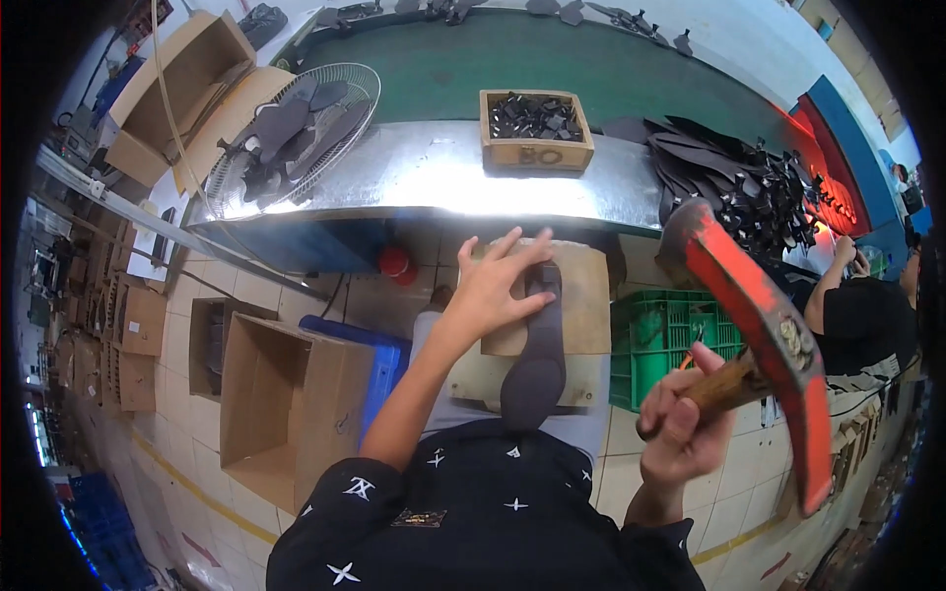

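Left hand [505,284], fingers spread, resting on far end of sole [537,369], likely light, flexible, best held edgewise; right hand [693,428] clenching hammer [754,305].

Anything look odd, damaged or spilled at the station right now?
Mainly wear: the hammer in the right hand seems to have lost red paint at its upper end, showing dark. The heap of dark soles on the metal bench looks jumbled, lying at mixed angles. I see no spill; small black parts sit inside the wooden box.
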A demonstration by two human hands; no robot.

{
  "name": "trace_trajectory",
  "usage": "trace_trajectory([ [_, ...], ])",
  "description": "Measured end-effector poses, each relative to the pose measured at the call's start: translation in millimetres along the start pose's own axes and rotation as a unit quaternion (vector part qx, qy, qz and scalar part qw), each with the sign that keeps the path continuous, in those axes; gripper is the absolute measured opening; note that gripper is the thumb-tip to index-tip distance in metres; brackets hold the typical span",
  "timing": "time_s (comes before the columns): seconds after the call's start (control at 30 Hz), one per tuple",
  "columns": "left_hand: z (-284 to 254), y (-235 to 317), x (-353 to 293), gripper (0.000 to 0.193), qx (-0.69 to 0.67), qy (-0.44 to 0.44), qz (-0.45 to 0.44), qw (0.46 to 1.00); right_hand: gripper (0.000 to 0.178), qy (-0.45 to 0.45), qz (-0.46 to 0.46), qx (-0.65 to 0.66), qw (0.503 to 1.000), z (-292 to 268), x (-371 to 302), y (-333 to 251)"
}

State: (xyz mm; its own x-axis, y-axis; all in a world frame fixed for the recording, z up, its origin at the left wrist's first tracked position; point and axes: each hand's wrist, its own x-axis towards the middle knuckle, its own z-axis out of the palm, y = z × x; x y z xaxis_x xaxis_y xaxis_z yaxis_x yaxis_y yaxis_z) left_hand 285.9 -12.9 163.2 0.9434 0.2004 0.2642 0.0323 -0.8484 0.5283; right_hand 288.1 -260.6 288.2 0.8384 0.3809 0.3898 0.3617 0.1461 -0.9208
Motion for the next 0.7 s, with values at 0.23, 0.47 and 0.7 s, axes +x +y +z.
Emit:
trace_trajectory([
  [0.23, 0.6, -10.3, -4.9, 0.034, -0.001, 0.026, 0.081, 0.996, 0.036, -0.127, -0.012, -0.252, 0.959, -13.5, 19.4, 35.4],
  [0.47, -51.6, 59.9, -55.8, 0.020, -0.358, -0.097, 0.048, 0.928, 0.036, -0.114, -0.121, -0.325, 0.931, -8.7, 44.3, 65.1],
  [0.7, -74.6, 106.1, -89.0, 0.038, -0.567, -0.104, -0.069, 0.814, 0.037, -0.323, -0.196, -0.376, 0.846, 2.0, 42.0, 81.1],
])
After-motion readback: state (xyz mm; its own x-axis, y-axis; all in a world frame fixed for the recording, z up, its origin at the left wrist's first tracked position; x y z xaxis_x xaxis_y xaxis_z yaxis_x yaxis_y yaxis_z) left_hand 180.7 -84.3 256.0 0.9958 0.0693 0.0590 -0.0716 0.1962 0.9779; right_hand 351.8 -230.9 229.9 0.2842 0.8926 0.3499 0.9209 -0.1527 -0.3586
